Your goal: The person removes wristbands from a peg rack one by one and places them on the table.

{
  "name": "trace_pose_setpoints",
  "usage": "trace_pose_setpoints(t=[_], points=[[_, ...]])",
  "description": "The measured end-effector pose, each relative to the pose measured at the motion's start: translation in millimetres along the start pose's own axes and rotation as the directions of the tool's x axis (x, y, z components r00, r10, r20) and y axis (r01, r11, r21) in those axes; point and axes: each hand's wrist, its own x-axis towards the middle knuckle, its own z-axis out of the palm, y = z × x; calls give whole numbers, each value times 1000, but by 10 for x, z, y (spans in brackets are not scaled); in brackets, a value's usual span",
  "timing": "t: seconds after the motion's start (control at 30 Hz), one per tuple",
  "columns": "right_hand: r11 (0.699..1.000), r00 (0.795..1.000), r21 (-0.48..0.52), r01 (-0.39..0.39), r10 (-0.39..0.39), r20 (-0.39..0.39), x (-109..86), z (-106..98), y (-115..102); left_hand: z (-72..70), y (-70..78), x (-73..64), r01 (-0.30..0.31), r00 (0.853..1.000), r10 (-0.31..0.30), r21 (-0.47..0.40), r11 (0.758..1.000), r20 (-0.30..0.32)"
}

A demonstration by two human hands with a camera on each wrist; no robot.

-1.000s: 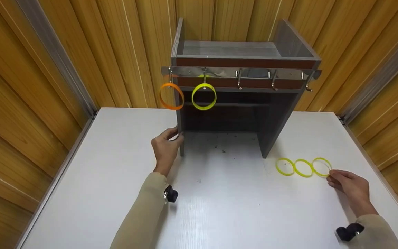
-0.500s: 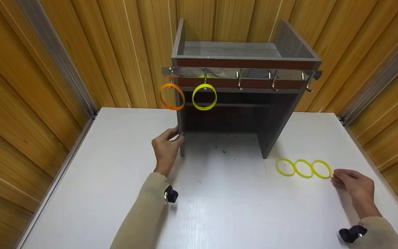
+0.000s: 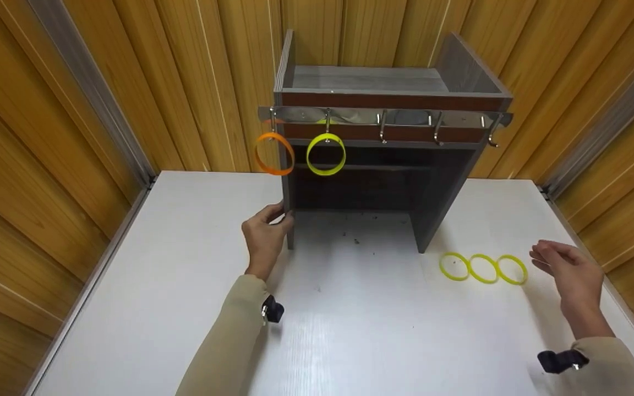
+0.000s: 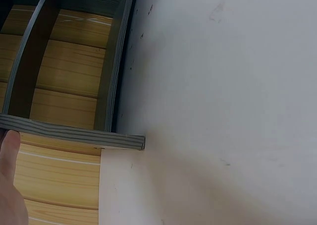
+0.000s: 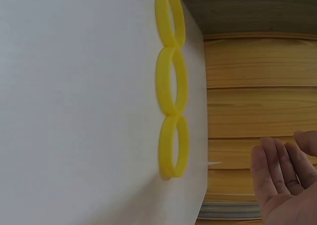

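My left hand grips the left side panel of a grey wooden shelf, thumb at its front edge. In the left wrist view, a finger lies against that panel. My right hand is raised at the right, holding nothing, with fingers slightly bent. Left of it, three yellow rings lie in a touching row on the white table. An orange ring hangs from the leftmost hook of a metal hook rail, and a yellow-green ring from the hook beside it.
The shelf's right side panel stands left of the ring row. Bare hooks stick out along the rail's right part. Wood-patterned walls enclose the white table at the back and sides. Small dark specks dot the tabletop under the shelf.
My right hand has let go of the rightmost yellow ring, then moved right and up away from the row. The left hand has stayed on the shelf panel.
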Motion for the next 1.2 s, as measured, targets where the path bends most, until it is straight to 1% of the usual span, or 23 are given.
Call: trace_pose_setpoints(t=[0.23, 0.43, 0.57, 0.7, 0.8, 0.9, 1.03, 1.2], points=[[996, 995, 46, 70, -73, 61, -88, 215, -230, 3, 12, 1, 4, 1000, -4, 3, 1000, 2], [980, 981, 130, 154, -167, 97, -130, 408, -397, 15, 4, 9, -13, 1000, 13, 30, 999, 0], [972, 969, 131, 195, -211, 126, -170, 545, -497, 16, -5, 11, -13, 1000, 13, 19, 1000, -3], [963, 951, 116, 244, -261, 164, -219, 703, -585, 15, -14, 9, -11, 1000, 12, 26, 1000, -3], [952, 933, 109, 287, -303, 191, -243, 824, -647, 12, -12, 5, -11, 1000, 11, 40, 999, -3], [938, 915, 106, 329, -345, 212, -270, 946, -702, 5, -13, 6, -9, 1000, 9, 36, 999, -3], [924, 894, 84, 373, -382, 234, -307, 1107, -776, 5, -17, 7, -1, 1000, 1, 23, 1000, -3], [909, 873, 58, 413, -413, 261, -338, 1282, -841, 1, -14, 6, 15, 1000, -15, 30, 999, -2]])
